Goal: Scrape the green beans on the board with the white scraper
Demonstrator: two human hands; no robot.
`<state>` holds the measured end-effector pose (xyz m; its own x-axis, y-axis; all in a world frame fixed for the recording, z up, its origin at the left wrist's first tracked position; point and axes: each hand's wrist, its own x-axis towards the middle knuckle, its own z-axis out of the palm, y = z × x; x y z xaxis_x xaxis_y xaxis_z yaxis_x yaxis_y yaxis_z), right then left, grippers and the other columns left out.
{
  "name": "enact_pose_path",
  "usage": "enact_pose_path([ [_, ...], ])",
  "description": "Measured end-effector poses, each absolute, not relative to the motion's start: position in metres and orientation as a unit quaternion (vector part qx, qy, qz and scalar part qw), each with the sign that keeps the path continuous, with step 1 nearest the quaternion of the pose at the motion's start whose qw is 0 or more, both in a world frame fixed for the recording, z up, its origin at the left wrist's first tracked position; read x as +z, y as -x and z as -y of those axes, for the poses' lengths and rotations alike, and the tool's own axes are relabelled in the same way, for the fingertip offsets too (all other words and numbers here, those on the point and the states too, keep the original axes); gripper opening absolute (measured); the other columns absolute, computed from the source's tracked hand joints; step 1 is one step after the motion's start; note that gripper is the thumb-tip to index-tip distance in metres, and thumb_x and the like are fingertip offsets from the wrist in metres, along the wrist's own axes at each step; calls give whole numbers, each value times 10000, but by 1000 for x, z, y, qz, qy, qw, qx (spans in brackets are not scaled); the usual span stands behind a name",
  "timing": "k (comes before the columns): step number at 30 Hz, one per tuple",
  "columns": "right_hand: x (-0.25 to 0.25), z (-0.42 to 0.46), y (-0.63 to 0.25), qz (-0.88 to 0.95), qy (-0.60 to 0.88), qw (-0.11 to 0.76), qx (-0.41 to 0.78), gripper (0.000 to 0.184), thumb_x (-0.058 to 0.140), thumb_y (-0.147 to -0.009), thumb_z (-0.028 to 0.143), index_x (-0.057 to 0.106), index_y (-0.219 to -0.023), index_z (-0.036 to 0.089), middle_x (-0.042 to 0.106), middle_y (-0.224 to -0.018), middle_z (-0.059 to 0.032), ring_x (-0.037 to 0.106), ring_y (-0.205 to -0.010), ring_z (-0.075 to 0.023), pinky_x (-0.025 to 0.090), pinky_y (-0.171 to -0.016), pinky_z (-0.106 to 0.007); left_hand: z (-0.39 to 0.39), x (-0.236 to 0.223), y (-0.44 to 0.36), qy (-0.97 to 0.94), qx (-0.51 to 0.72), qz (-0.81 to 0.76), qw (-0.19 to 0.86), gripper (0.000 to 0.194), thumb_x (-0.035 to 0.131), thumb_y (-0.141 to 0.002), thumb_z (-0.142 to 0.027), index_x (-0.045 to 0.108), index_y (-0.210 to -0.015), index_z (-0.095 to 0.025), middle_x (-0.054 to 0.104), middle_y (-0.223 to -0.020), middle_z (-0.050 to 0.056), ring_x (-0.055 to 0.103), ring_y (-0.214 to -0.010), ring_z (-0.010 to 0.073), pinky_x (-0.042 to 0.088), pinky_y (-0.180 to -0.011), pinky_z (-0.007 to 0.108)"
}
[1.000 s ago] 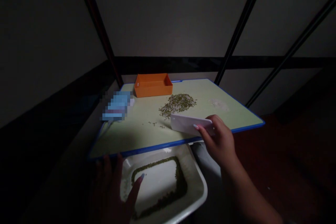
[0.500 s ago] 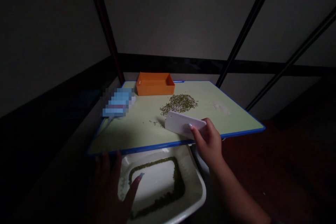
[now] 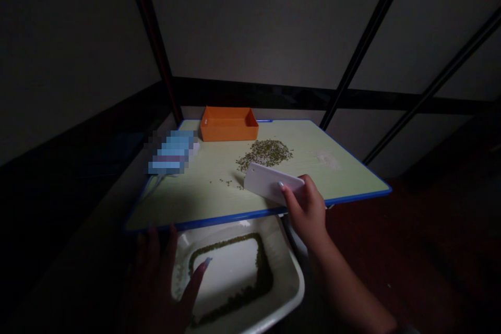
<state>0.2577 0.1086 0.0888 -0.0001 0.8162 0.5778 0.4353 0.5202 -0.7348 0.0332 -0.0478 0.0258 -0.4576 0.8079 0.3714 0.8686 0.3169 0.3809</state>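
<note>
My right hand (image 3: 307, 209) is closed around one end of a flat white scraper (image 3: 266, 182), with the thumb pressed on its near face. The scraper stands on edge on a pale green tabletop (image 3: 336, 180), just in front of a patch of small green beans or seeds (image 3: 268, 152). My left hand (image 3: 164, 276), in deep shadow, is at the left side of a white basin (image 3: 291, 276) below the table's front edge. Its thumb reaches over the inside and its fingers lie along the outer side, apparently gripping the rim. Similar green grains (image 3: 264, 271) line the basin's floor edges.
An orange open box (image 3: 229, 128) stands at the table's back left. A blurred-out light blue object (image 3: 172, 151) lies at the left edge. Whitish powder or residue (image 3: 327, 159) is on the right side. Stray grains (image 3: 225, 182) lie left of the scraper. A wall (image 3: 254, 26) rises behind.
The whole view has shifted very slightly. My hands, the scraper and the grains stay practically as they were relative to each other.
</note>
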Motion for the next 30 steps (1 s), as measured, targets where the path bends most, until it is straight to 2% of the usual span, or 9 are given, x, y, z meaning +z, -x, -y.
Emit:
enact_pose_path([
  [5, 87, -111, -258, 680, 451, 544, 195, 247, 588, -865, 333, 393, -737, 249, 413, -549, 86, 407, -484, -111, 294, -463, -219, 48, 25, -33, 518, -267, 811, 43, 768, 362, -831, -606, 307, -1481, -203, 130, -1648, 129, 108, -1520, 331, 223, -1197, 586],
  [21, 88, -109, -255, 669, 435, 536, 276, 279, 622, -848, 352, 397, -723, 242, 414, -565, 85, 398, -506, -103, 288, -465, -211, 47, 28, -33, 518, -258, 814, 43, 782, 318, -841, -631, 356, -1459, -153, 155, -1633, 182, 136, -1509, 362, 236, -1184, 607],
  [30, 90, -109, -249, 639, 378, 533, 406, 295, 672, -803, 359, 424, -711, 230, 406, -591, 84, 393, -534, -92, 292, -465, -193, 45, 38, -36, 506, -257, 823, 19, 829, 287, -826, -674, 376, -1447, -131, 175, -1627, 189, 134, -1512, 345, 226, -1192, 587],
])
